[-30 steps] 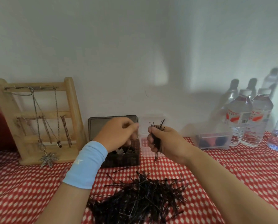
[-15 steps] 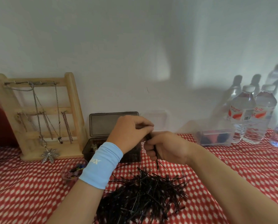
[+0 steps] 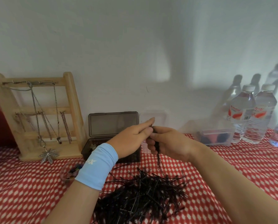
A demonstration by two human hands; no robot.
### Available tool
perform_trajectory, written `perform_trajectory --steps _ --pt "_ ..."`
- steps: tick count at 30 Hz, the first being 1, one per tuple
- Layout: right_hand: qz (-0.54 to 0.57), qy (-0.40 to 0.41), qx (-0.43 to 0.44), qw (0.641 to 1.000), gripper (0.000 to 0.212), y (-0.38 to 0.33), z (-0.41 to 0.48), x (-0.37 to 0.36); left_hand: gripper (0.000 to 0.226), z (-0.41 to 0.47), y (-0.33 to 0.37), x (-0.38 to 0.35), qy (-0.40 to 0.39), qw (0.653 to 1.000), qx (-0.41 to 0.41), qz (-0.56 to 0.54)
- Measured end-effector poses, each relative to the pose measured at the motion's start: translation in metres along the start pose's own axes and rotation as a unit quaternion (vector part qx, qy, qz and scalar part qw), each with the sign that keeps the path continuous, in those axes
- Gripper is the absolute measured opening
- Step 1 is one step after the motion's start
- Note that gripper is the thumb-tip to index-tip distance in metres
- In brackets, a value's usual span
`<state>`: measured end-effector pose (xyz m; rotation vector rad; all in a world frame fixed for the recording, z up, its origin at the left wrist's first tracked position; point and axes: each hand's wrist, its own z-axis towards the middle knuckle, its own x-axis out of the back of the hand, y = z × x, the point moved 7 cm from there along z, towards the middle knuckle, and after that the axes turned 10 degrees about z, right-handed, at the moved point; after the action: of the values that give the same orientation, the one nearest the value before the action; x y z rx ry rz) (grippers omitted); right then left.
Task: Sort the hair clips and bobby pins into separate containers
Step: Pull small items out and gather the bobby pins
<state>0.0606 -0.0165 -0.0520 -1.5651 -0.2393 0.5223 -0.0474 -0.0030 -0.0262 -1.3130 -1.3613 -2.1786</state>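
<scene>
— Where are the hands?
— Both are raised just behind and above the loose pile of black bobby pins [image 3: 141,196], which lies on the table with a red-and-white checked cloth [image 3: 22,183]. The right hand [image 3: 169,143] is curled round a bundle of black bobby pins [image 3: 158,156]. The bundle's lower ends hang toward the pile and stop short of it.
— And the left hand [image 3: 131,139]?
— It wears a light blue wristband [image 3: 96,165] and meets the right hand. Its thumb and forefinger pinch the top of the bundle.
— The containers?
— Behind the pile stands a dark smoky plastic box [image 3: 112,125] with its lid up. A small clear plastic box [image 3: 152,117] is also behind the pile, mostly hidden by the hands. Left of the pile, a small round bowl [image 3: 63,176] holds coloured clips, blurred and half covered by the wrist.
— Anything else?
— Far behind the pile to the left is a wooden jewellery rack [image 3: 38,117] hung with chains. Far to its right are a clear lidded container [image 3: 215,137] and plastic water bottles [image 3: 241,113].
</scene>
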Motion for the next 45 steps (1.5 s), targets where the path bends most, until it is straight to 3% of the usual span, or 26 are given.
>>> perform_trajectory --steps 3,6,8,10,12,14,19,25,29,32,34,35,37,39,43,45 --pt "-0.007 -0.007 -0.017 1.000 0.020 0.005 -0.001 0.001 0.045 -0.001 0.002 -0.006 -0.025 1.000 0.005 -0.001" --pt "0.071 0.026 0.028 0.997 0.018 -0.006 0.001 0.003 0.046 0.000 -0.001 -0.001 0.033 0.988 0.033 -0.148" --pt "0.169 0.068 0.095 0.979 0.022 -0.022 0.002 0.011 0.056 0.000 -0.006 -0.006 0.021 0.972 0.072 -0.222" --pt "0.238 0.099 0.152 0.954 0.024 -0.033 0.000 0.023 0.056 -0.001 -0.001 -0.019 -0.055 0.977 0.082 -0.191" --pt "0.281 0.111 0.181 0.936 0.025 -0.039 -0.001 0.029 0.035 -0.003 0.008 -0.030 -0.105 0.983 0.061 -0.137" --pt "0.293 0.121 0.197 0.928 0.024 -0.040 -0.002 0.030 0.017 -0.003 0.013 -0.032 -0.089 0.984 0.046 -0.145" --pt "0.278 0.133 0.203 0.929 0.019 -0.036 -0.002 0.024 0.022 -0.001 0.005 -0.025 -0.017 0.970 0.077 -0.232" --pt "0.298 0.096 0.156 0.937 0.016 -0.031 -0.003 0.013 0.022 -0.002 0.005 -0.025 -0.024 0.970 0.064 -0.235" --pt "0.309 0.136 0.151 0.929 0.020 -0.032 -0.004 0.018 0.021 -0.004 0.005 -0.028 -0.075 0.978 0.072 -0.180" --pt "0.307 0.147 0.169 0.925 0.025 -0.037 -0.005 0.024 0.020 -0.013 0.005 -0.031 -0.186 0.980 0.059 -0.037" --pt "0.307 0.151 0.184 0.921 0.027 -0.041 -0.006 0.028 0.020 -0.016 0.002 -0.030 -0.215 0.974 0.061 0.027" --pt "0.303 0.153 0.194 0.920 0.027 -0.043 -0.007 0.030 0.023 -0.014 0.003 -0.028 -0.196 0.978 0.071 0.009" --pt "0.289 0.155 0.221 0.919 0.028 -0.047 -0.008 0.031 0.027 -0.009 0.005 -0.026 -0.116 0.974 0.118 -0.154" --pt "0.273 0.158 0.251 0.915 0.028 -0.053 -0.009 0.030 0.025 -0.007 0.010 -0.030 -0.070 0.922 0.155 -0.347" --pt "0.246 0.168 0.293 0.909 0.029 -0.063 -0.012 0.028 0.049 -0.006 0.025 -0.055 -0.137 0.843 0.135 -0.503" --pt "0.235 0.169 0.293 0.911 0.028 -0.064 -0.013 0.028 0.038 -0.004 0.027 -0.055 -0.126 0.823 0.127 -0.539"
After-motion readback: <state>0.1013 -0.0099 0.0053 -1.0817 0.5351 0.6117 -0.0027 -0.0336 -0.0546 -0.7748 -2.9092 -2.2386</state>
